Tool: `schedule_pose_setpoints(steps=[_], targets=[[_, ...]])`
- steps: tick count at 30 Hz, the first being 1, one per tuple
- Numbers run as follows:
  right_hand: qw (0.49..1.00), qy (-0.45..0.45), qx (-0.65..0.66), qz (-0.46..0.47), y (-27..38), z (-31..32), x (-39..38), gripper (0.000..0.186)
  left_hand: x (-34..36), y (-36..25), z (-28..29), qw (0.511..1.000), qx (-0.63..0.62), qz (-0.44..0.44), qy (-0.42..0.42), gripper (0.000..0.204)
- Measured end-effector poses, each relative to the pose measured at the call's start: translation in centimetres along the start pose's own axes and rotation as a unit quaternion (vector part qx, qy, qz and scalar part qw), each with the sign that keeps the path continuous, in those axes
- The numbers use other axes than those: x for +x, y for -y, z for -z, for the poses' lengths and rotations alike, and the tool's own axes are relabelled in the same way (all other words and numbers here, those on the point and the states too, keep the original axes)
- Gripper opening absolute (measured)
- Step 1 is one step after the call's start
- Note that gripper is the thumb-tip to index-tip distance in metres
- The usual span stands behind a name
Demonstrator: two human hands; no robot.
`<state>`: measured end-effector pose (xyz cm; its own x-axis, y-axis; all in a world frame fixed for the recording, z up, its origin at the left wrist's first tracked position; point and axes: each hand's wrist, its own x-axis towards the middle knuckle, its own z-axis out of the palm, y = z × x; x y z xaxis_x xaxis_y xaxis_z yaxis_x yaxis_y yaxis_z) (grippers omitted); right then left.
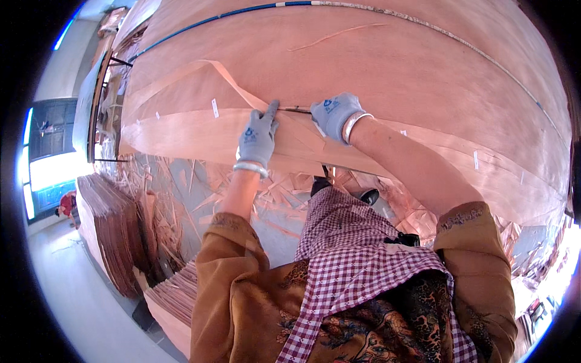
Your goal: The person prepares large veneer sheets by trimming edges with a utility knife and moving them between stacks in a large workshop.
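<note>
1. Extending its index finger, the gloved left hand (256, 139) rests at the near end of a narrow pale strip (230, 78); whether its other fingers pinch the strip cannot be told.
2. The gloved right hand (336, 115) is curled closed around a slim dark tool (296, 111), whose exposed length points toward the left index finger.
3. The strip arches from the left hand toward the upper left, across the large reddish wood sheet (393, 72).
4. A paler wood band (193, 133) runs along the sheet's near side, under the left hand. A small white tab (214, 108) lies left of that hand.
5. A blue-and-white rod (242, 11) crosses the sheet's far side; a loose sliver (336, 36) lies between rod and hands.
6. Wood scraps (284, 206) litter the floor; a sheet stack (112, 230) stands at left.
</note>
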<state>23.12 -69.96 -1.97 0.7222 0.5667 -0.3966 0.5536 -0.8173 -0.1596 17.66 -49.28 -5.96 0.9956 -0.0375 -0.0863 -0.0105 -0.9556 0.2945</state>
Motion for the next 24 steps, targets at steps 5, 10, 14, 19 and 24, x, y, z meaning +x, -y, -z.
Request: schedule_pose_setpoints(steps=[5,10,14,19,24], targets=[[1.0,0.004,-0.014,-0.007,-3.9,-0.8,-2.8,0.021,0.3,-0.1,-0.2,1.0,0.014,0.014,0.018,0.043],[0.995,0.057,-0.008,-0.076,-8.1,-1.8,-8.7,0.022,0.2,-0.2,-0.3,0.999,0.029,0.02,0.021,0.044],[0.987,0.098,-0.034,-0.125,-11.3,-2.7,-13.0,0.019,-0.4,0.7,0.2,0.998,0.052,0.017,0.024,0.046],[0.988,0.056,-0.002,-0.142,-14.0,-4.2,-15.7,0.018,-2.2,-7.8,5.1,0.999,0.016,-0.03,0.024,0.046],[0.991,0.044,-0.021,-0.124,-13.5,-4.2,-15.7,0.012,-4.7,-19.4,0.3,0.983,-0.041,-0.158,0.082,0.04]])
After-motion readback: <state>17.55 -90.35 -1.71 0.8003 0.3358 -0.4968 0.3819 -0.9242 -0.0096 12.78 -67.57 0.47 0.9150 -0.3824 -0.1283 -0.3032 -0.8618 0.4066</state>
